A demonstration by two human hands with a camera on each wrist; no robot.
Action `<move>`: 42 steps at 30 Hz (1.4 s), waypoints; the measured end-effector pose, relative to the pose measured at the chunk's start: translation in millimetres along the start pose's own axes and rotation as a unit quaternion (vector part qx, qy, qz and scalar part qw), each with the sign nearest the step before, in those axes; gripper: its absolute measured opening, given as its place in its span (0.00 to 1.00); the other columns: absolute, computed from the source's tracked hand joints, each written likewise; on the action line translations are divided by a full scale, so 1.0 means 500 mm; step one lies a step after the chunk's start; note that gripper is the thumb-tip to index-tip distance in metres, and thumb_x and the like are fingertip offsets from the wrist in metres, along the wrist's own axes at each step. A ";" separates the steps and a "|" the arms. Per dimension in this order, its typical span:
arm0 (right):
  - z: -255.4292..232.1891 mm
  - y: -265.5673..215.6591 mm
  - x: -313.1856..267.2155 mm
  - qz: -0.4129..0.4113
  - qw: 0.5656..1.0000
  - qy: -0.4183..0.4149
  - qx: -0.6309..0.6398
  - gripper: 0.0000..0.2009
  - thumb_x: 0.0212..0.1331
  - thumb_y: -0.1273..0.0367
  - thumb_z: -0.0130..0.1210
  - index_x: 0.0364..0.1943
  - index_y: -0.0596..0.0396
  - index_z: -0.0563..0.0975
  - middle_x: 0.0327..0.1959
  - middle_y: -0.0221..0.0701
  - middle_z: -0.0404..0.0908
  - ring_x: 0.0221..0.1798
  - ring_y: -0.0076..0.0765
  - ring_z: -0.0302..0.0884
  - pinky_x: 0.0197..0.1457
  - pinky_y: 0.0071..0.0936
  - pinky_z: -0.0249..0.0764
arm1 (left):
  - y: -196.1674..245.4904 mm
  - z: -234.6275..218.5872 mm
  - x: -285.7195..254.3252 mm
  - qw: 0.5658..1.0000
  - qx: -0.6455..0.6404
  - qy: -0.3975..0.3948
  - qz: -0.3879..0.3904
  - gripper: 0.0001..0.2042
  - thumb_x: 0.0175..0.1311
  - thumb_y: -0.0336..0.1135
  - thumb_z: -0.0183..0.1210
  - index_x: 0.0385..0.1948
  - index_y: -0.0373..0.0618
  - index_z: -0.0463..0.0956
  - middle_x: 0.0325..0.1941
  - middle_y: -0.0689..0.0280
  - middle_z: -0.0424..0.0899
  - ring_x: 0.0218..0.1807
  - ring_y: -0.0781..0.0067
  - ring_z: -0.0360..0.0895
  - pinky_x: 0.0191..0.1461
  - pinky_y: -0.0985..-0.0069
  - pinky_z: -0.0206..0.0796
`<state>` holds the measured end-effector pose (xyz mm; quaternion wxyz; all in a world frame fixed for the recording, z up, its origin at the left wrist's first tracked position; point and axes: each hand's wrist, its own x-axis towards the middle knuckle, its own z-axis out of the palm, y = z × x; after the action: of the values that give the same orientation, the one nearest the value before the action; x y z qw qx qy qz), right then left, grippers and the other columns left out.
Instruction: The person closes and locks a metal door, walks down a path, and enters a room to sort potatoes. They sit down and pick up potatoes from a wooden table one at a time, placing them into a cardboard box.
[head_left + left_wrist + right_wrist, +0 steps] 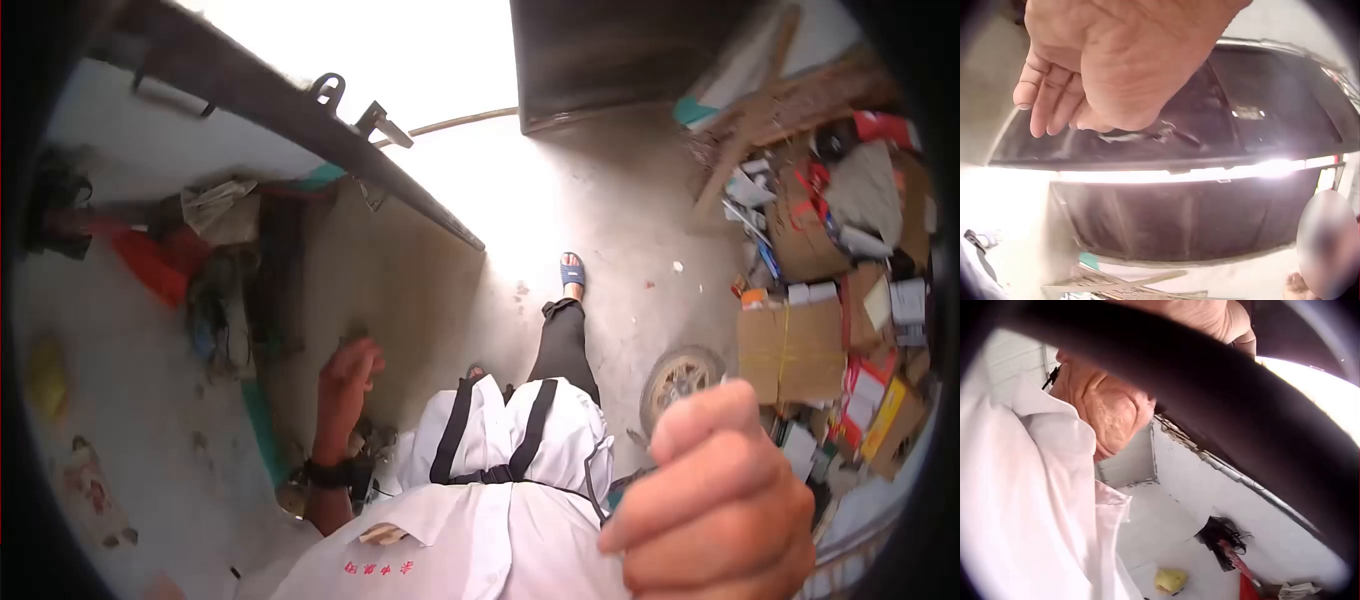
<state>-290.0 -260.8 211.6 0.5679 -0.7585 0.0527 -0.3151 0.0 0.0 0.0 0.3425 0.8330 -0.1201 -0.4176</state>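
My left hand hangs low at my left side, below the dark edge of a door. In the left wrist view the same hand shows its palm side, its fingers loosely extended and nothing in them. Behind it are dark panels with a bright gap between them. My right hand is raised close to the head camera with its fingers curled, and no object shows in it. In the right wrist view a black band covers much of that hand.
A metal latch juts from the door edge beside the bright doorway. On the right are piled cardboard boxes and a small wheel on the floor. One sandalled foot is forward. A yellow bundle lies by the white wall.
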 end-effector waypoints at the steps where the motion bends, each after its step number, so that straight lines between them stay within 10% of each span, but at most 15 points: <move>1: -0.019 -0.003 0.005 -0.007 1.000 -0.004 0.006 0.09 0.59 0.69 0.58 0.21 0.47 0.81 0.23 0.25 0.84 0.34 0.27 0.82 0.52 0.38 0.64 | 0.065 0.017 -0.018 0.999 -0.001 0.033 0.033 0.23 0.68 0.39 0.62 0.63 0.40 0.73 0.58 0.57 0.83 0.56 0.69 0.82 0.56 0.75 0.72; 4: -0.189 0.139 0.147 0.030 0.999 -0.018 0.036 0.09 0.58 0.69 0.58 0.20 0.48 0.80 0.22 0.25 0.82 0.33 0.28 0.81 0.51 0.38 0.64 | 0.250 0.199 0.160 0.990 0.045 0.090 0.099 0.22 0.72 0.40 0.55 0.62 0.35 0.71 0.56 0.59 0.84 0.48 0.74 0.84 0.40 0.81 0.67; 5: -0.226 0.171 0.177 0.029 0.998 -0.022 0.046 0.09 0.58 0.69 0.58 0.20 0.48 0.79 0.22 0.25 0.82 0.32 0.28 0.81 0.51 0.38 0.64 | 0.293 0.226 0.194 0.990 -0.009 0.124 0.069 0.26 0.68 0.41 0.62 0.62 0.32 0.69 0.61 0.51 0.80 0.56 0.65 0.81 0.57 0.74 0.72; 12: -0.374 0.310 0.330 0.043 0.993 -0.039 0.100 0.10 0.57 0.70 0.57 0.18 0.49 0.76 0.20 0.26 0.79 0.30 0.29 0.79 0.49 0.39 0.64 | 0.407 0.297 0.337 0.945 -0.015 0.326 -0.019 0.20 0.64 0.40 0.67 0.49 0.32 0.78 0.42 0.60 0.85 0.38 0.73 0.82 0.49 0.73 0.75; 16: -0.397 0.361 0.409 0.045 0.989 -0.070 0.124 0.11 0.56 0.70 0.57 0.17 0.50 0.74 0.19 0.27 0.78 0.29 0.30 0.78 0.47 0.40 0.64 | 0.338 0.296 0.388 0.913 -0.094 0.393 0.051 0.15 0.60 0.33 0.69 0.45 0.34 0.81 0.42 0.66 0.86 0.41 0.77 0.82 0.51 0.74 0.75; 18: -0.400 0.379 0.448 0.046 0.985 -0.093 0.135 0.11 0.55 0.71 0.57 0.16 0.50 0.73 0.18 0.27 0.77 0.28 0.31 0.77 0.47 0.40 0.64 | 0.321 0.299 0.395 0.901 -0.076 0.418 0.086 0.15 0.58 0.33 0.70 0.44 0.37 0.81 0.33 0.69 0.84 0.30 0.81 0.78 0.35 0.79 0.73; 25: -0.408 0.472 0.613 0.069 0.967 -0.166 0.182 0.13 0.54 0.71 0.56 0.14 0.51 0.70 0.16 0.28 0.74 0.26 0.32 0.76 0.44 0.40 0.64 | 0.304 0.302 0.380 0.890 -0.031 0.454 0.028 0.12 0.58 0.30 0.69 0.42 0.38 0.80 0.36 0.69 0.84 0.35 0.79 0.80 0.45 0.78 0.73; 30: -0.382 0.582 0.785 0.090 0.949 -0.215 0.214 0.14 0.53 0.72 0.56 0.12 0.52 0.67 0.14 0.28 0.72 0.24 0.33 0.74 0.43 0.41 0.64 | 0.258 0.296 0.330 0.901 -0.106 0.418 -0.055 0.23 0.58 0.31 0.72 0.55 0.39 0.77 0.56 0.62 0.82 0.57 0.71 0.78 0.65 0.67 0.67; 39: -0.256 0.756 1.185 0.251 0.864 -0.246 0.361 0.17 0.51 0.73 0.55 0.10 0.54 0.63 0.11 0.29 0.68 0.21 0.34 0.72 0.40 0.42 0.64 | 0.266 0.362 0.223 0.875 0.242 0.362 -0.210 0.18 0.65 0.34 0.63 0.55 0.40 0.78 0.53 0.49 0.83 0.56 0.44 0.80 0.64 0.55 0.69; 42: -0.186 0.773 1.300 0.331 0.815 -0.223 0.421 0.17 0.50 0.73 0.55 0.09 0.54 0.62 0.10 0.30 0.67 0.20 0.35 0.71 0.39 0.42 0.64 | 0.188 0.434 0.186 0.864 0.131 0.409 -0.262 0.17 0.63 0.33 0.64 0.53 0.40 0.78 0.53 0.50 0.84 0.57 0.45 0.79 0.63 0.54 0.69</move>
<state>284.8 -757.6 152.2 0.8979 -0.4319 0.0344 0.0778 -102.7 -216.3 -84.4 0.1266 0.9670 0.2000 -0.0945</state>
